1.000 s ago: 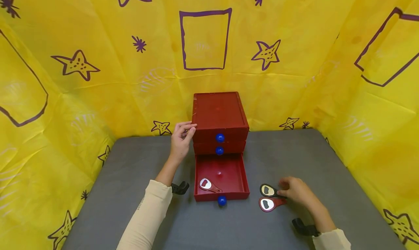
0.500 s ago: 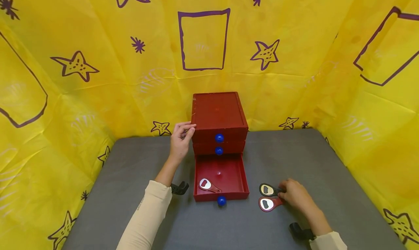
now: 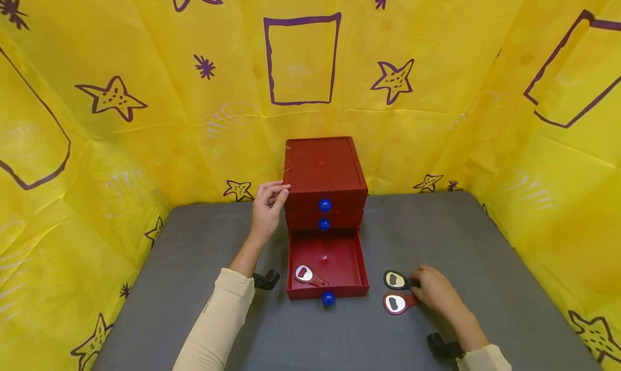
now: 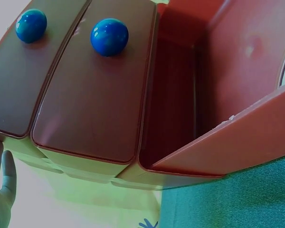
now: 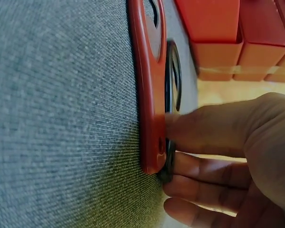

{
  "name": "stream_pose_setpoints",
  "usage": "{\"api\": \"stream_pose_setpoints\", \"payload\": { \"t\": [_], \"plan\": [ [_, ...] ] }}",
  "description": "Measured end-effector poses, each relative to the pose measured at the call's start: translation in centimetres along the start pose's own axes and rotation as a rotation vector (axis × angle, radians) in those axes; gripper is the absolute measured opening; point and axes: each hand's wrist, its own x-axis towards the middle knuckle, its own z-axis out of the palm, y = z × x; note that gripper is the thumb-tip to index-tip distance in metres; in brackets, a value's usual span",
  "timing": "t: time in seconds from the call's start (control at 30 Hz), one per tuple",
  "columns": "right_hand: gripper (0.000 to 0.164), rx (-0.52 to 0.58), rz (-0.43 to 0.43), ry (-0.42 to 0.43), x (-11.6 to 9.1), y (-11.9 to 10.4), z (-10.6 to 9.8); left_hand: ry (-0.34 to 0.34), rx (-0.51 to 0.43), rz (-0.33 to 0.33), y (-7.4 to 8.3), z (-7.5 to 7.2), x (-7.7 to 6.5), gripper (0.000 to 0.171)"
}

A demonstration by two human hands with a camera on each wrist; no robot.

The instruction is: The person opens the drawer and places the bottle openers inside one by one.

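My right hand (image 3: pixel 436 290) pinches the handle of a black bottle opener (image 3: pixel 395 279) between thumb and fingers. A red bottle opener (image 3: pixel 395 303) lies just in front of it on the grey table; in the right wrist view the red handle (image 5: pixel 153 118) runs close beside the thumb. My left hand (image 3: pixel 267 209) touches the upper left front corner of a red drawer cabinet (image 3: pixel 322 163), its fingers fairly straight. The cabinet's bottom drawer (image 3: pixel 335 292) is pulled out. Another red bottle opener (image 3: pixel 310 275) lies in that drawer, at its left front.
Two upper drawers with blue knobs (image 3: pixel 325 205) are closed. The pulled-out drawer's blue knob (image 3: pixel 328 299) sticks out toward me. Yellow patterned cloth (image 3: pixel 194 144) hangs behind and beside the grey table (image 3: pixel 204 263).
My right hand has shifted slightly and its fingers have drawn in on the black bottle opener's handle. The black opener has moved very slightly. My left hand has stayed at the cabinet corner.
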Motion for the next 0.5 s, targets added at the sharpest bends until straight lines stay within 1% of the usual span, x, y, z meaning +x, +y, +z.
{"api": "stream_pose_setpoints", "payload": {
  "t": [0.1, 0.23, 0.33, 0.43, 0.5],
  "plan": [
    [0.015, 0.026, 0.033, -0.009, 0.00, -0.04, 0.03, 0.001, -0.003, 0.009, -0.04, 0.04, -0.02, 0.021],
    [0.025, 0.062, 0.064, -0.016, 0.01, -0.09, 0.07, 0.007, -0.009, 0.022, -0.16, 0.12, -0.04, 0.020],
    [0.032, 0.073, 0.072, -0.010, 0.09, -0.10, 0.10, 0.015, -0.014, 0.028, -0.26, 0.18, -0.01, 0.019],
    [0.034, 0.087, 0.085, -0.009, 0.24, -0.12, -0.02, 0.020, -0.016, 0.025, -0.26, 0.18, 0.03, 0.019],
    [0.032, 0.103, 0.101, -0.015, 0.32, -0.16, -0.21, 0.018, -0.017, 0.022, -0.20, 0.15, 0.05, 0.019]
  ]
}}
